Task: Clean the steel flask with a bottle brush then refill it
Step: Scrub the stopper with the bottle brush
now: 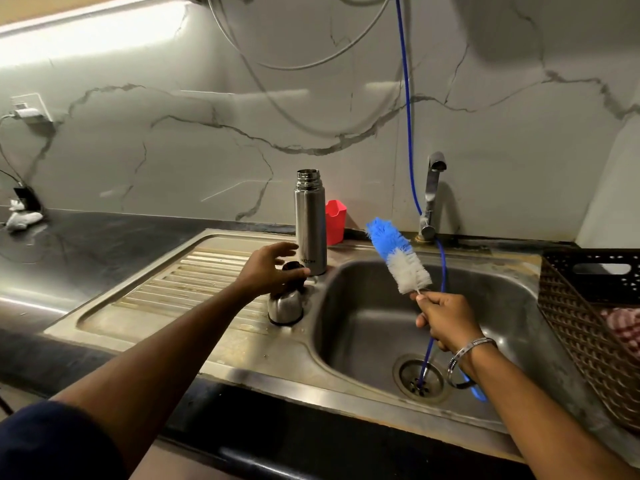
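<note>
Here the tall, cylindrical brushed-steel flask (310, 223) stands upright and uncapped on the steel draining board (145, 296), right at the lip of the sink basin (485, 306), so a careless knock could tip it into the basin or across the board. The left hand (268, 271), fingers spread and relaxed and gripping nothing, hovers just beside the flask's base, over the black stopper (292, 268) and the rounded steel cap (285, 308); a clumsy reach might scatter those too. The right hand (446, 322) pinches the wire stem of the blue-and-white bristled bottle brush (398, 258) over the basin, to the right of the flask. Held so near the bristles, the brush may wobble when aimed at the narrow mouth.
</note>
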